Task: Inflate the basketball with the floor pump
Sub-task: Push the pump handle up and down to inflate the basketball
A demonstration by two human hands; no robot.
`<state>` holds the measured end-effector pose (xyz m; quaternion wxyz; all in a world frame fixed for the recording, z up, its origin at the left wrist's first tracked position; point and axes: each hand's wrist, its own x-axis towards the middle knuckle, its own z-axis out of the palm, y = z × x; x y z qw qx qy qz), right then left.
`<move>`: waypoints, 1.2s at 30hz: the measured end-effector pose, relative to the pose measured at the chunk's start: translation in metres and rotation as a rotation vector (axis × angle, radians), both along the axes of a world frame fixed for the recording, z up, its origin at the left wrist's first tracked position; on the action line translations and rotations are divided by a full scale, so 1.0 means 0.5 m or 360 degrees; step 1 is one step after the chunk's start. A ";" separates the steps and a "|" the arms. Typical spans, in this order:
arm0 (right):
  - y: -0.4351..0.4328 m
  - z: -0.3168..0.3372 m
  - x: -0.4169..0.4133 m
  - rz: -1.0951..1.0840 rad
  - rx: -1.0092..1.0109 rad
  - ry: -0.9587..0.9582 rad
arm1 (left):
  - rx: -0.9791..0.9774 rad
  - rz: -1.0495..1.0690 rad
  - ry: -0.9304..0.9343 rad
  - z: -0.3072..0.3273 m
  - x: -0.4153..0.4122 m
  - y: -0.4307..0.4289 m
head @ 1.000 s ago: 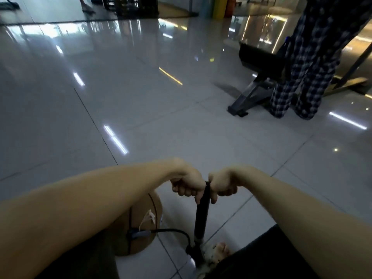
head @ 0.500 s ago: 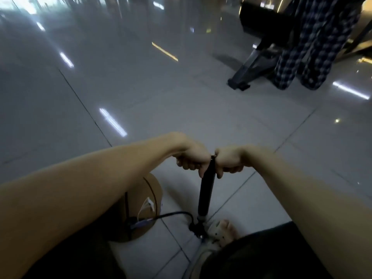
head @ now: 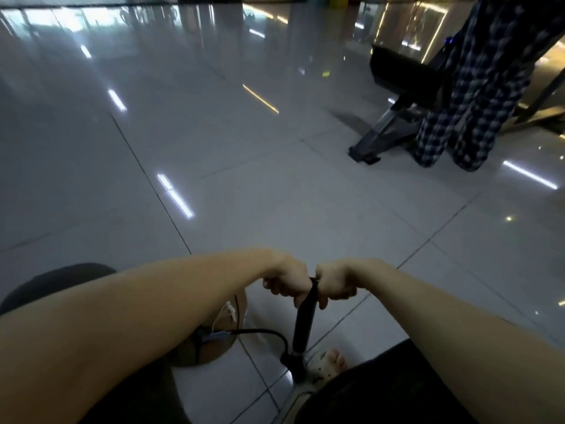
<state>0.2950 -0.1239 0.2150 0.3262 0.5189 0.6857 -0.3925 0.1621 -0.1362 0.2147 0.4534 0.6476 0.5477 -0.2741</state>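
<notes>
Left hand (head: 286,281) and right hand (head: 334,284), arms extended, each clamp their grip on the slim black floor pump (head: 302,325) handle.

No text, label, brand or number can be read anywhere in this view. The floor pump (head: 302,328) and the basketball (head: 214,341) show no legible marking, and the white tag (head: 227,310) on the ball is too blurred to read.
</notes>
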 end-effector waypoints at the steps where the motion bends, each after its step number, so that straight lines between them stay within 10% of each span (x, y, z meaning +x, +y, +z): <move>1: 0.010 0.034 -0.004 -0.0006 -0.0009 0.0020 | 0.0001 0.0017 -0.0016 0.032 -0.008 0.009; 9: 0.112 0.261 -0.008 -0.0223 -0.0042 0.0223 | -0.0023 0.0028 -0.0137 0.250 -0.046 0.133; 24: 0.038 -0.137 0.039 -0.0201 -0.0106 0.0128 | -0.0124 0.0037 -0.0075 -0.132 0.019 0.049; 36: 0.050 0.127 0.007 -0.0061 -0.0053 0.0153 | -0.0047 0.0112 -0.0141 0.130 -0.020 0.046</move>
